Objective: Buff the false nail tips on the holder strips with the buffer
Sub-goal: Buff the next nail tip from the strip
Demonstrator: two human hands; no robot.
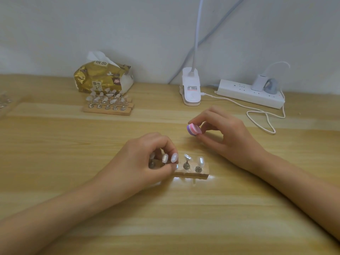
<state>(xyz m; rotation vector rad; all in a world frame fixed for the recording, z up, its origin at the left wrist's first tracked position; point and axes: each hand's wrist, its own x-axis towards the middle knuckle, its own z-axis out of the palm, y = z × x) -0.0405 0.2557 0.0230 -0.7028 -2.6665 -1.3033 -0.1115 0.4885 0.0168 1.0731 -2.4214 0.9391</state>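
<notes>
False nail tips (187, 157) are standing on small metal pegs along the near holder strip (193, 173), which is lying on the wooden table (55, 144) in front of the person. The left hand (143, 161) is covering the strip's left end, its curled fingers gripping it among the pegs, while the right hand (228, 133) is pinching the pink-and-purple buffer (194, 130) between thumb and fingertips just beyond the strip, apart from the tips. More holder strips (108, 107) are sitting farther back before a gold tissue pack (103, 78), with a clip lamp (191, 89) and a power strip (250, 93) lying to their right.
</notes>
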